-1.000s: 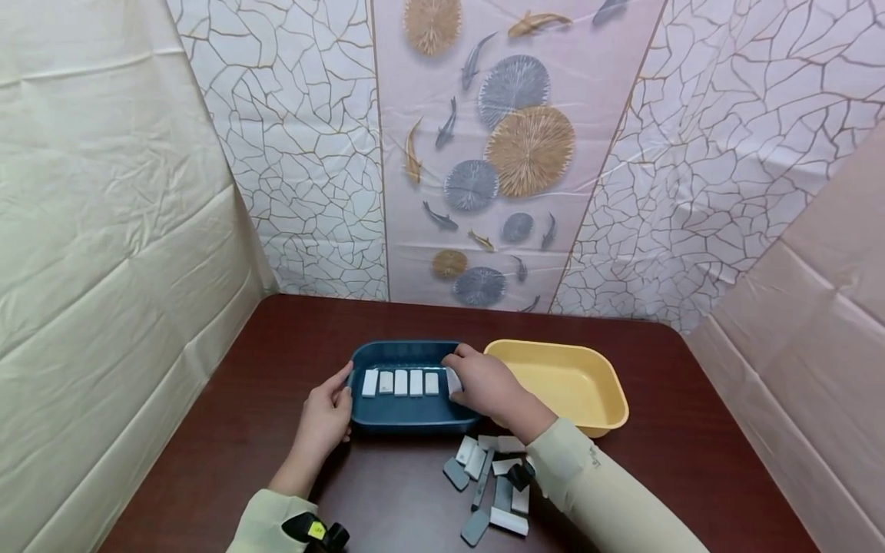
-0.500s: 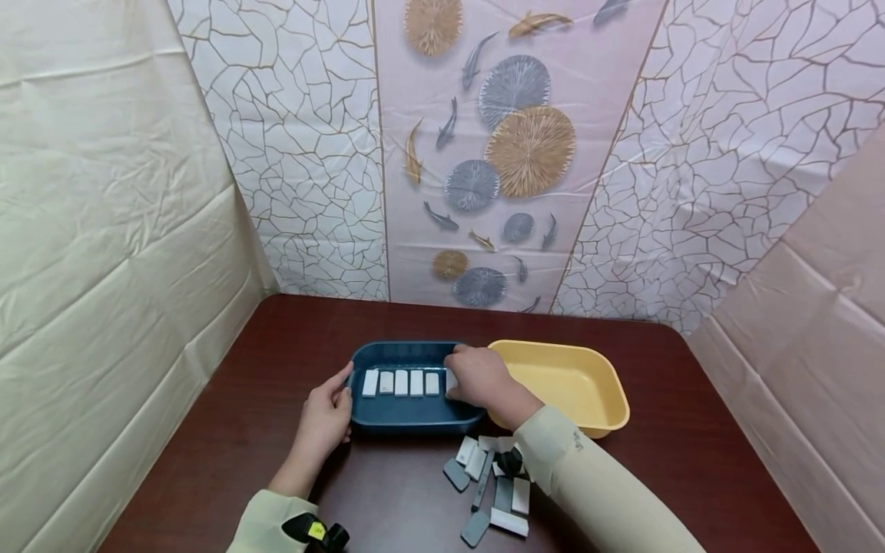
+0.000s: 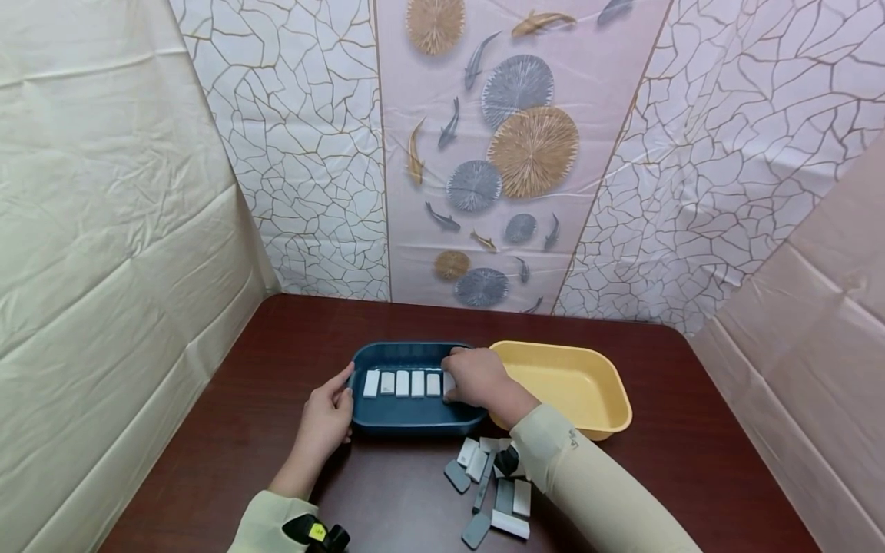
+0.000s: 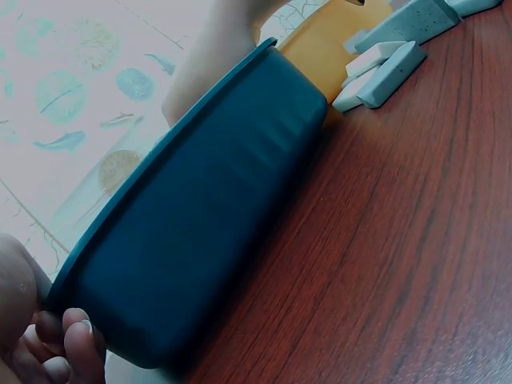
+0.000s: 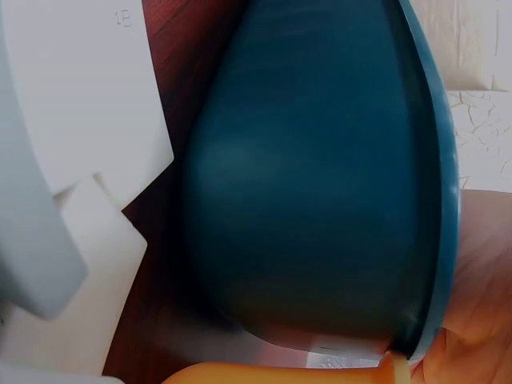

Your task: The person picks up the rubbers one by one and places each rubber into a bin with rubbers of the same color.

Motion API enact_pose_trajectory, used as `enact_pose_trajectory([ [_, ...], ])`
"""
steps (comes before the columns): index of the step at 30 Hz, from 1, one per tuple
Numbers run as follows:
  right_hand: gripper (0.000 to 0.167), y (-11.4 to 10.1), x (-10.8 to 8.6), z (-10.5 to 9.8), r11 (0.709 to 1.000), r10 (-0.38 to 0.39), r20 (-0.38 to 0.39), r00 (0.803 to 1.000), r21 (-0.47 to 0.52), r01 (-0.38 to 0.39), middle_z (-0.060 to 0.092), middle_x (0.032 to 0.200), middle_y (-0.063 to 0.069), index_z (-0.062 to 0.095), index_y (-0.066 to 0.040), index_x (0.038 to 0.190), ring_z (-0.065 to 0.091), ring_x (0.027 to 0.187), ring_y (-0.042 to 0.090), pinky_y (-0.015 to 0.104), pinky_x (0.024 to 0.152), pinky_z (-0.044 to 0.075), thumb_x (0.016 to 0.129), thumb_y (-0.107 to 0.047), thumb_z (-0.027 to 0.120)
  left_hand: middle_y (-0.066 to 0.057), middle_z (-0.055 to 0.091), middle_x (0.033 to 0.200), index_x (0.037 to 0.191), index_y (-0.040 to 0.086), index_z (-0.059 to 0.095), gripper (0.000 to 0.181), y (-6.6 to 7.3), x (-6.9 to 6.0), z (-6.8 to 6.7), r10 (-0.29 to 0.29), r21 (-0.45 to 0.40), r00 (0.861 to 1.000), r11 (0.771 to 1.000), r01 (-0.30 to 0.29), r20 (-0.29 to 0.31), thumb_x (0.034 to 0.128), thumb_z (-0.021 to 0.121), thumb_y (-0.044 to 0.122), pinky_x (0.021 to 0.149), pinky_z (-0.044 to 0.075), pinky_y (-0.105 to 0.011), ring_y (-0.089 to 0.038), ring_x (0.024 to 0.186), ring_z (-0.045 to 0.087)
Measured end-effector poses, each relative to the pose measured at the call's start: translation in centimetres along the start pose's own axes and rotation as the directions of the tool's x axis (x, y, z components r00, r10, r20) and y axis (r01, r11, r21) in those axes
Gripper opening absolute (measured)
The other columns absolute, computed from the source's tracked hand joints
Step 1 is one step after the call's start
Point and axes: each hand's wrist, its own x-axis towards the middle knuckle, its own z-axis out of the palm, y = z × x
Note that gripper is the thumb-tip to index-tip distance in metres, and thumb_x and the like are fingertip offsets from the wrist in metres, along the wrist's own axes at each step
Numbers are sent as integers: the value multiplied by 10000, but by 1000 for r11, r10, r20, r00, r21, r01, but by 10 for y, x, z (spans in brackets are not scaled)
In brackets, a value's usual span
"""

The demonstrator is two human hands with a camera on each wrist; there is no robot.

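Observation:
A dark blue tub (image 3: 413, 425) sits on the table with a row of several white blocks (image 3: 402, 383) on its floor. My left hand (image 3: 326, 407) grips the tub's left end. In the left wrist view, curled fingertips (image 4: 82, 340) show against its outer wall. Reaching into the right end, my right hand (image 3: 479, 378) holds another white block (image 3: 449, 385) beside the row, mostly covered by the fingers. From the right wrist, the tub's outer wall (image 5: 312, 176) hides the fingers and the block.
To the right stands a yellow tub (image 3: 567, 388), close to the blue one. In front lies a loose pile of white blocks (image 3: 512, 524) and grey pieces (image 3: 457, 476), partly under the right sleeve (image 3: 553, 445). A patterned cloth (image 3: 477, 230) hangs behind the table.
My right hand has shifted slightly left with the white block, bringing it nearer the row's end, and the forearm has followed. My left hand stays on the tub's end.

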Motion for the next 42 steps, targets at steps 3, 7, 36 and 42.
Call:
enact_pose_trajectory([
  [3,443,0,0,0,1000,3,4,1000,-15,-3,710,1033,-17,829,-221,1209,625,781,152,372,677,593,893,-520,911,-64,541,624,1670,223,507,546,1,-1,1,2,1,1000,1000,-2,3,1138,523,104,454,549,-362,-226,470,571],
  [7,439,1,-1,0,1000,5,8,1000,-23,-5,707,1031,-22,826,-230,1202,622,778,150,374,664,589,891,-529,909,-69,544,630,1670,223,507,545,2,-2,2,4,4,1000,1000,-4,4,1139,532,105,459,550,-367,-233,478,574],
  [36,287,28,-103,-31,867,147,-273,951,499,9,761,1056,-34,799,-126,1242,679,871,89,350,771,613,983,-231,863,-83,546,651,1676,226,498,545,5,-1,3,21,18,1000,1000,-21,15,1143,538,120,476,559,-375,-250,486,581],
  [42,141,40,-153,-13,880,204,-283,937,472,-49,697,871,-143,806,-149,1072,632,775,27,314,699,575,957,-191,876,-85,554,660,1679,226,493,547,0,-1,0,2,29,1000,1000,-2,6,1144,540,117,487,566,-366,-245,495,584],
])
